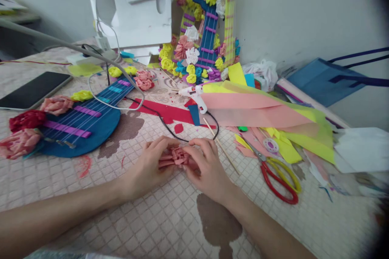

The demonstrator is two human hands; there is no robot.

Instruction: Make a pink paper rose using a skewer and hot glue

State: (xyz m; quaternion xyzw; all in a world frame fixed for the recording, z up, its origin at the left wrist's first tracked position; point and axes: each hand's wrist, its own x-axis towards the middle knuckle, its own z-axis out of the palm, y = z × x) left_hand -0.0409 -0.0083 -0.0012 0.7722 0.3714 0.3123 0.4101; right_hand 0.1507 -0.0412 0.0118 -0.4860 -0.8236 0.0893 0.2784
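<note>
Between my two hands is a pink paper flower point(180, 156), partly folded, with its middle showing and its sides covered by fingers. My left hand point(153, 162) grips its left side, thumb below and fingers above. On the other side my right hand point(206, 168) pinches it with thumb and fingertips. A white hot glue gun point(196, 96) lies just beyond my hands, its black cord running near my fingertips. Left of my hands rests a blue paper guitar point(100, 123) with purple and light-blue strips, white strings and paper flowers along its edge.
Red-and-yellow-handled scissors point(281, 180) lie at right, with a thin wooden stick point(223, 149) nearer my right hand. Pink and yellow paper sheets point(258, 109) spread behind them. A phone point(35, 89) lies at far left. Decorated paper guitars point(209, 28) lean on the wall beside a white cutout board point(136, 20).
</note>
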